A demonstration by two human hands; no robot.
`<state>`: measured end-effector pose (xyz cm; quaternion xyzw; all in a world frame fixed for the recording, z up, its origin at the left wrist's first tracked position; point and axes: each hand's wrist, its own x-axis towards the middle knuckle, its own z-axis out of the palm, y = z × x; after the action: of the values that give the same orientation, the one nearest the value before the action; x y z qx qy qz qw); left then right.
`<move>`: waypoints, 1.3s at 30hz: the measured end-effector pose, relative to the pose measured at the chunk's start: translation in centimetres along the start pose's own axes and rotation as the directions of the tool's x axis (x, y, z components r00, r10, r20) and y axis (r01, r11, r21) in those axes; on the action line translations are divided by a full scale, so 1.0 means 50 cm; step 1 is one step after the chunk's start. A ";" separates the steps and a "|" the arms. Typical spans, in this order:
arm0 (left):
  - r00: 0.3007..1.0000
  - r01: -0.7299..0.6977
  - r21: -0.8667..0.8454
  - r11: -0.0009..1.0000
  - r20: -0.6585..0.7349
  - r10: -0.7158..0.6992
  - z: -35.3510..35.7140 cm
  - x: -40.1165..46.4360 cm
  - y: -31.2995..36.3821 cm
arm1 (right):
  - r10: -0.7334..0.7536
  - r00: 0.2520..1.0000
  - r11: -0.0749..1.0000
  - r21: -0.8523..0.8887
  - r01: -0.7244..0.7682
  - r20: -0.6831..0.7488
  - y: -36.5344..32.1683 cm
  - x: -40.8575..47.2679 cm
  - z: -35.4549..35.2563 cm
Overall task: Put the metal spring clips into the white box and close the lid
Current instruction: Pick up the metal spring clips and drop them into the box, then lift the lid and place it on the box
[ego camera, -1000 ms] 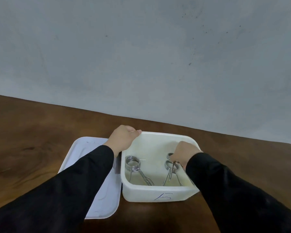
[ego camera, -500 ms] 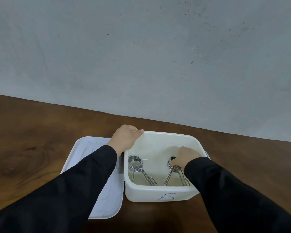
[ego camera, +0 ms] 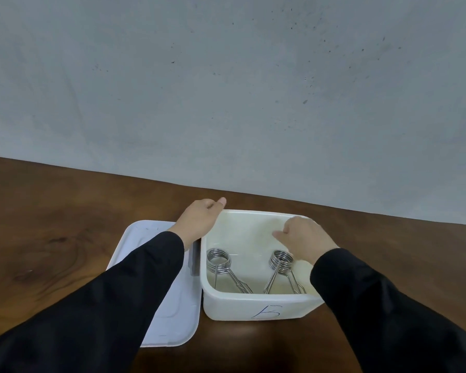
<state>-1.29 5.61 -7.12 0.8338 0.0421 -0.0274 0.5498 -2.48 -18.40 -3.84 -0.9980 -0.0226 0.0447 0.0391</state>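
Observation:
The white box (ego camera: 258,308) stands open on the brown table, a blue mark on its front wall. Two metal spring clips lie inside it: one clip (ego camera: 219,261) on the left, the other clip (ego camera: 281,261) on the right, coils up and legs pointing toward me. My left hand (ego camera: 199,220) rests at the box's far left corner, thumb by the rim. My right hand (ego camera: 303,238) hovers above the right clip with loosely curled fingers, holding nothing. The white lid (ego camera: 156,316) lies flat on the table to the left of the box, partly under my left sleeve.
The brown wooden table (ego camera: 51,224) stretches left and right of the box. A bare grey wall (ego camera: 226,90) rises right behind the table's far edge.
My right hand has let go of the right clip and risen out of the box. The clip now lies inside. My left hand stays at the far left corner.

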 end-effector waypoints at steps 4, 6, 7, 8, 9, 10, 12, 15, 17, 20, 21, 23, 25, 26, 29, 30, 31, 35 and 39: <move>0.953 -0.003 -0.067 0.998 -0.303 -0.017 -0.031 -0.041 -0.047 | -0.137 0.976 0.959 0.225 0.173 -0.167 -0.056 -0.063 -0.035; 0.920 0.035 0.030 0.999 -0.390 -0.021 -0.037 -0.083 -0.087 | -0.222 0.951 0.927 0.256 0.274 -0.217 -0.093 -0.101 -0.032; 0.912 0.067 0.076 0.995 -0.410 -0.030 -0.035 -0.106 -0.110 | -0.254 0.938 0.908 0.276 0.315 -0.234 -0.110 -0.119 -0.026; 0.913 0.099 0.119 0.988 -0.407 -0.042 -0.031 -0.133 -0.133 | -0.284 0.927 0.887 0.299 0.351 -0.245 -0.127 -0.135 -0.020; 0.921 0.120 0.188 0.975 -0.388 -0.038 -0.026 -0.160 -0.158 | -0.318 0.914 0.866 0.316 0.389 -0.252 -0.142 -0.149 -0.011; 0.937 0.112 0.315 0.943 -0.350 0.006 -0.021 -0.189 -0.180 | -0.358 0.899 0.847 0.318 0.426 -0.251 -0.158 -0.164 -0.004; 0.973 -0.011 0.597 0.802 -0.179 0.146 -0.011 -0.249 -0.215 | -0.447 0.860 0.805 0.309 0.506 -0.246 -0.184 -0.190 0.012; 0.975 -0.215 0.737 0.641 0.121 0.188 -0.004 -0.329 -0.229 | -0.525 0.815 0.758 0.301 0.578 -0.244 -0.203 -0.208 0.042; 0.962 -0.273 0.746 0.608 0.202 0.184 -0.011 -0.354 -0.241 | -0.533 0.810 0.747 0.314 0.586 -0.246 -0.205 -0.209 0.057; 0.947 -0.319 0.765 0.559 0.239 0.213 -0.022 -0.370 -0.258 | -0.527 0.817 0.751 0.322 0.576 -0.234 -0.204 -0.208 0.063; 0.939 -0.339 0.776 0.532 0.250 0.234 -0.021 -0.370 -0.265 | -0.524 0.820 0.753 0.327 0.572 -0.229 -0.204 -0.209 0.063; 0.922 -0.377 0.785 0.492 0.272 0.274 -0.024 -0.375 -0.261 | -0.515 0.828 0.754 0.342 0.561 -0.223 -0.205 -0.211 0.062; 0.917 -0.370 0.791 0.488 0.227 0.329 -0.030 -0.379 -0.252 | -0.508 0.837 0.754 0.364 0.547 -0.205 -0.204 -0.213 0.060; 0.920 -0.347 0.796 0.497 0.184 0.347 -0.038 -0.380 -0.244 | -0.507 0.838 0.752 0.372 0.544 -0.201 -0.203 -0.213 0.060; 0.906 -0.243 0.754 0.610 -0.048 0.421 -0.059 -0.370 -0.204 | -0.496 0.849 0.753 0.397 0.524 -0.180 -0.199 -0.215 0.058; 0.901 -0.164 0.724 0.670 -0.166 0.400 -0.068 -0.367 -0.181 | -0.492 0.853 0.755 0.401 0.518 -0.175 -0.198 -0.217 0.057; 0.895 -0.109 0.651 0.751 -0.263 0.359 -0.077 -0.364 -0.162 | -0.488 0.857 0.763 0.397 0.510 -0.162 -0.198 -0.218 0.057; 0.668 -0.256 0.351 0.901 -0.609 0.427 -0.128 -0.364 -0.080 | -0.451 0.863 0.746 0.435 0.504 -0.227 -0.194 -0.217 0.054; 0.486 -0.461 0.352 0.814 -0.668 0.564 -0.152 -0.349 0.044 | -0.115 0.854 0.650 0.611 0.451 -0.508 -0.149 -0.190 0.000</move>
<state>-18.43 11.05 -0.49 0.7749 0.0113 0.4796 0.4115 -12.24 -11.46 -2.42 -0.8711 -0.1542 -0.1756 0.4319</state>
